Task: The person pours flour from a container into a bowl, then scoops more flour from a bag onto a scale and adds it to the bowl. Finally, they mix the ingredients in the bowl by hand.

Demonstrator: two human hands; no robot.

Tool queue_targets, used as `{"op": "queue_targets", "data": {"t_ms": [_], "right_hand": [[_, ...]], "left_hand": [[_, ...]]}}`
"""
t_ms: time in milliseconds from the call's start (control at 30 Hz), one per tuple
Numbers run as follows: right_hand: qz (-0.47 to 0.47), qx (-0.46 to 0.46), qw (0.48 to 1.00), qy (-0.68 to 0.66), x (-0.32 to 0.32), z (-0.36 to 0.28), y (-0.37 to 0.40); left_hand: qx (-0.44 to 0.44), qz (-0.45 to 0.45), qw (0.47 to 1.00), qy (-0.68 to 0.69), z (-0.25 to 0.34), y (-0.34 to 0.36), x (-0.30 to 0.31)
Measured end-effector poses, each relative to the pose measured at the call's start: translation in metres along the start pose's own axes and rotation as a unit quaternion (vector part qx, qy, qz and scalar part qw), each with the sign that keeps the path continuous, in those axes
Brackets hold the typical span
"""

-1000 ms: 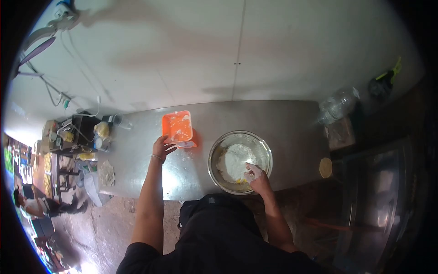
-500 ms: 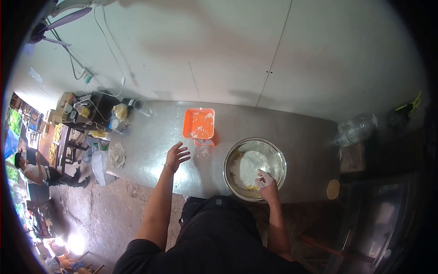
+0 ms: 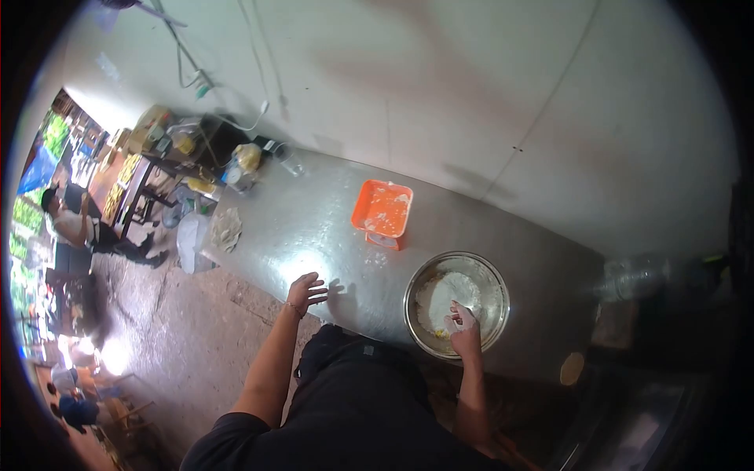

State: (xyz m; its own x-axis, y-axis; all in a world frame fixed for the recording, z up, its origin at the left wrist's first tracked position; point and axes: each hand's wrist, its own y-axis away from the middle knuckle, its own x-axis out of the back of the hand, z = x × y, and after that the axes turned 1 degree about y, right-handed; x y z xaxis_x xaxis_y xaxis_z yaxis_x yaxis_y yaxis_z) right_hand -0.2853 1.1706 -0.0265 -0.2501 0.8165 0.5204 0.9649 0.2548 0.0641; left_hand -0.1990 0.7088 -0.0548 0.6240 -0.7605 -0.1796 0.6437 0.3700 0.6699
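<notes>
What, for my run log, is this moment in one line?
left hand: open over table | right hand: in flour, metal bowl

The right hand (image 3: 463, 323), dusted white, dips into the flour (image 3: 441, 292) at the 6 o'clock side of a metal bowl (image 3: 496, 284) on the steel table (image 3: 314, 228). The left hand (image 3: 305, 292) hovers with fingers spread at the bowl's 9 o'clock, over the table's near edge. An orange tray (image 3: 382, 210) stands at the bowl's 11 o'clock, well apart.
</notes>
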Motion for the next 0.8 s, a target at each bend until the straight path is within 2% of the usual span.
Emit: {"op": "queue_targets", "data": {"t_ms": [167, 400, 600, 800], "right_hand": [[-0.038, 0.040, 0.998, 0.010, -0.004, -0.011, -0.022], [-0.022, 0.107, 0.993, 0.039, -0.020, -0.056, -0.045], [-0.025, 0.140, 0.989, 0.038, -0.082, -0.136, -0.038], [-0.069, 0.193, 0.977, 0.059, -0.183, -0.194, -0.028]], "left_hand": [[-0.011, 0.050, 0.998, 0.030, 0.003, 0.021, 0.037], [-0.036, 0.071, 0.996, 0.032, 0.016, 0.032, 0.088], [-0.062, 0.102, 0.989, 0.084, 0.016, 0.042, 0.168], [-0.078, 0.128, 0.975, 0.165, -0.003, 0.059, 0.300]]}}
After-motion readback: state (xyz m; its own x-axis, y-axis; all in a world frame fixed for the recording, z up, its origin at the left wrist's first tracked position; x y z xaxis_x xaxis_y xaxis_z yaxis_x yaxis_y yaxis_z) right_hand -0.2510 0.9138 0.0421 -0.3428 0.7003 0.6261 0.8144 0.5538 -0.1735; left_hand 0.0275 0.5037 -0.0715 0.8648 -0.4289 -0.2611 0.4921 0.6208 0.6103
